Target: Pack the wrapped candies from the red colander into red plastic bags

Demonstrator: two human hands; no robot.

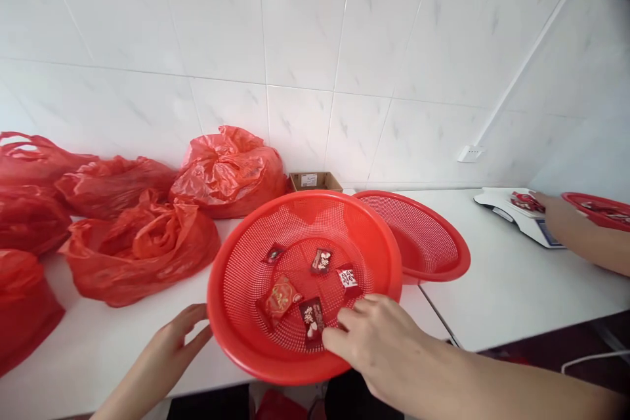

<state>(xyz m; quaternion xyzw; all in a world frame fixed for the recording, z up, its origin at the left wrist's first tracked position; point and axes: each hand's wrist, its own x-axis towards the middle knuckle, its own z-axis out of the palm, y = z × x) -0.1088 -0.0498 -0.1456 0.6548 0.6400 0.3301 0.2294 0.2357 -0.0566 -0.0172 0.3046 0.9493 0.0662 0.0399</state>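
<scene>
1. Our left hand point(170, 344) is at the left side of the front basket point(305, 374); its thumb and forefinger are parted from each other, their tips against the outer edge of the rim.
2. Our right hand point(369, 335) reaches over the near right rim of this red basket, fingers curled down inside, close to the dark packet point(312, 321); we cannot tell whether the fingertips pinch anything, as the hand hides them.
3. Five wrapped packets lie apart in the front basket; the dark packet is nearest our right hand; the shiny red packet point(281, 300) is to its left; the red-and-white packet point(347, 279) is on the right; the brown packet point(321, 260) is farther in, and the small packet point(273, 253) lies at the far left.
4. The front basket juts past the near edge of the white table point(492, 289); it partly covers our view of the second basket point(443, 243), also red, behind it to the right.
5. To the left we have several bulging red plastic bags point(142, 243); an open cardboard box point(315, 181) is by the wall point(305, 26), just beyond the front basket.
6. Far to our right, another person's hand point(554, 210) is at the scale point(502, 200), beside the packets on it point(524, 202); the third basket point(590, 198), holding more packets, is next to that arm; a socket point(471, 153) is on the wall above the table.
</scene>
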